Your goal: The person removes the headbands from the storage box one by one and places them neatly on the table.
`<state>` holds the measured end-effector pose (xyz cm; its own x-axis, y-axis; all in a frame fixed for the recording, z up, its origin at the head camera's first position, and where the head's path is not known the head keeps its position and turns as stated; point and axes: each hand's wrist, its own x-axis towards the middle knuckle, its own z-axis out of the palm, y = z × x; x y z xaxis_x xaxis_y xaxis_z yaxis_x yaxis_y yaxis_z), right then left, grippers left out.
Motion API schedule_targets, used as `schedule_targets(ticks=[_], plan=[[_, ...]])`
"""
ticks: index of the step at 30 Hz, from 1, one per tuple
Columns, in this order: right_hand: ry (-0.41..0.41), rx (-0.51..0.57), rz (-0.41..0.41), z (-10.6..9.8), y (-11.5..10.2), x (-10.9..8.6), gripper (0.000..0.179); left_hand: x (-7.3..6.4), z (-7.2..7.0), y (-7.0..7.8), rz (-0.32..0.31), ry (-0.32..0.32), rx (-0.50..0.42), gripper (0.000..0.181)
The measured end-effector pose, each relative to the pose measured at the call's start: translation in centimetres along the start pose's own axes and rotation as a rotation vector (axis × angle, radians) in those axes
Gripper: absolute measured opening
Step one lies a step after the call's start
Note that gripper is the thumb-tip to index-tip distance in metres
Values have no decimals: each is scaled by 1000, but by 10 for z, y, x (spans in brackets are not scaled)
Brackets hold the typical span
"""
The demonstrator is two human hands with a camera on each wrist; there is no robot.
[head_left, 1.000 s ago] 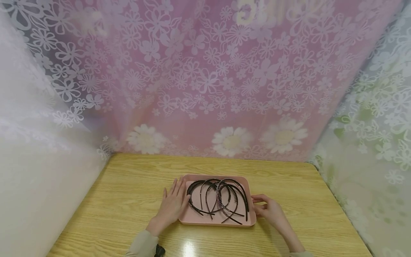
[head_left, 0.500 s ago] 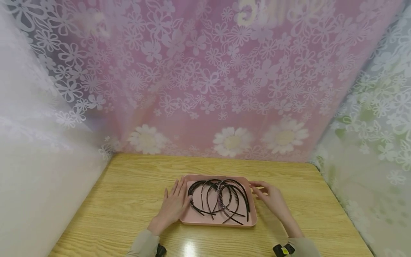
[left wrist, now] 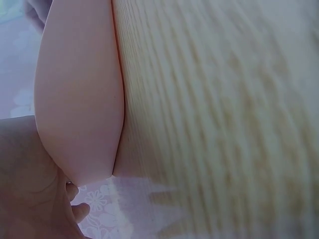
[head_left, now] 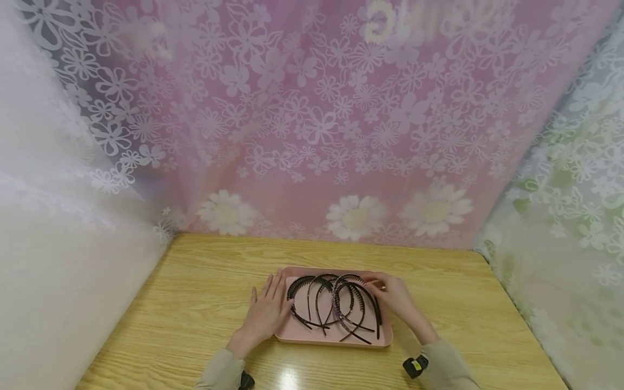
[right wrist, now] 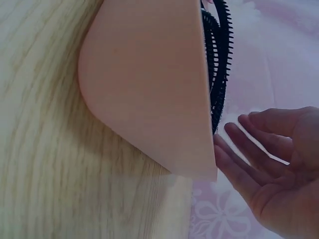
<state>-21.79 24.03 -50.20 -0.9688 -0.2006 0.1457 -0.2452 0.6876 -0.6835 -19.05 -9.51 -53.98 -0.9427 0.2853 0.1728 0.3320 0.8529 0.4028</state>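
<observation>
A shallow pink tray (head_left: 326, 342) holds several thin headbands (head_left: 378, 314), dark and toothed, overlapping in loops. Along the tray's left wall rests my left hand (head_left: 263, 317), fingers straight and pointing away; the left wrist view shows that hand (left wrist: 30, 184) against the tray's outer side (left wrist: 79, 89). My right hand (head_left: 397, 298) reaches over the tray's back right corner beside the rightmost headbands. From the right wrist, the hand (right wrist: 279, 169) has loosely bent fingers with nothing visible between them, close to a black headband (right wrist: 222, 50) standing above the rim.
The tray sits on a wood-grain table (head_left: 214, 271), near its front. A pink flowered sheet (head_left: 312, 135) hangs behind the table. Pale sheets stand at the left (head_left: 73, 244) and right (head_left: 575, 271). A black wrist device (head_left: 415, 367) sits at the right cuff.
My right hand has left the tray's right side and moved up and left, over its back right corner. The left hand stays at the tray's left wall.
</observation>
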Motion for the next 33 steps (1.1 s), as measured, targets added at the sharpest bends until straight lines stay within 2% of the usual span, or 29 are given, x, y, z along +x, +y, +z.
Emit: schedule_targets(ticks=[8,14,18,23,27,33], plan=[[-20,-141,-34,14,0,8,21,1,8,-6,29,44,-12,67],[-8,-192,-88,19,1,11,22,1,9,-7,46,57,-27,68],[-10,-191,-98,18,-1,10,20,0,5,-4,33,32,-21,66],[-24,-195,-67,16,-6,7,19,0,1,-2,8,-3,-4,66],[-25,-181,-59,12,-10,6,18,1,2,-2,1,-5,4,66],[-66,-76,-89,3,-10,2,19,1,5,-3,6,2,6,66]])
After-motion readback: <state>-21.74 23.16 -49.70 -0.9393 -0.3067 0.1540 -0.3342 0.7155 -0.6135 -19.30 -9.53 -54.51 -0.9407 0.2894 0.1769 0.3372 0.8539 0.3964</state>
